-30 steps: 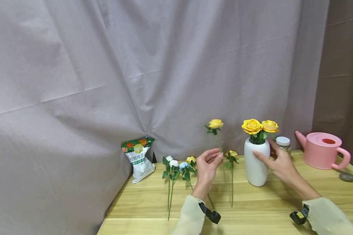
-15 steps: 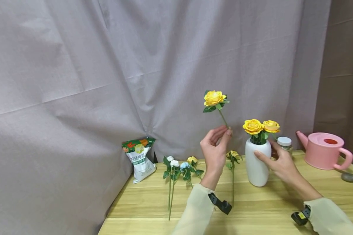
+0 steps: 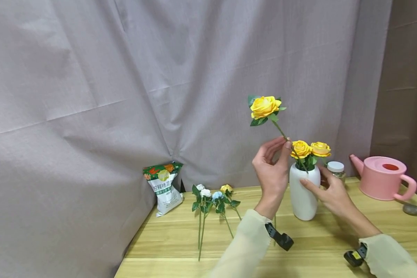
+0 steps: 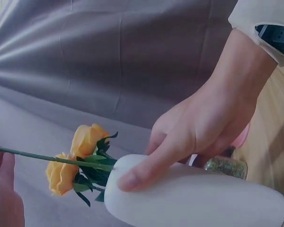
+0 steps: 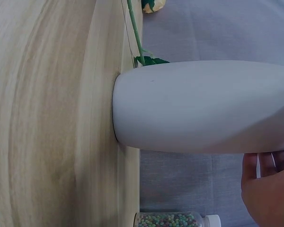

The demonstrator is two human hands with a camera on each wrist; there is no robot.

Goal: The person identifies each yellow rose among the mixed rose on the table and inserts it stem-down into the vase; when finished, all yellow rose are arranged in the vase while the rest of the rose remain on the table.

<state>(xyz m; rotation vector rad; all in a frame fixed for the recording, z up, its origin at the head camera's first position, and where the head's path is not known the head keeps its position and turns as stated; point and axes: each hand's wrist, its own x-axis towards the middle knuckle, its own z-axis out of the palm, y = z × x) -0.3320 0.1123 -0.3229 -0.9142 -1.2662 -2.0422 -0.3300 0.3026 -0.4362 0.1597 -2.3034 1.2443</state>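
My left hand (image 3: 272, 173) pinches the stem of a yellow rose (image 3: 265, 107), whose bloom leans left above the hand. The stem slants down to the right, and its lower end is at the mouth of a white vase (image 3: 303, 199). Two more yellow roses (image 4: 61, 175) stand in that vase with their green leaves. My right hand (image 3: 333, 197) grips the upright vase by its upper side, thumb across the front, as the left wrist view also shows. In the right wrist view the base of the vase (image 5: 194, 106) rests on the wooden table (image 5: 47, 118).
White roses (image 3: 205, 193), a blue flower (image 3: 217, 196) and a yellow rose (image 3: 226, 188) lie to the left. Behind them leans a printed bag (image 3: 166, 193). A jar of coloured beads (image 5: 168, 220), a pink watering can (image 3: 380, 179) and a grey stone (image 3: 412, 209) are to the right.
My left hand has lifted the yellow rose off the table side and carried it up and right, bringing its stem end to the vase mouth. My right hand stays on the vase.
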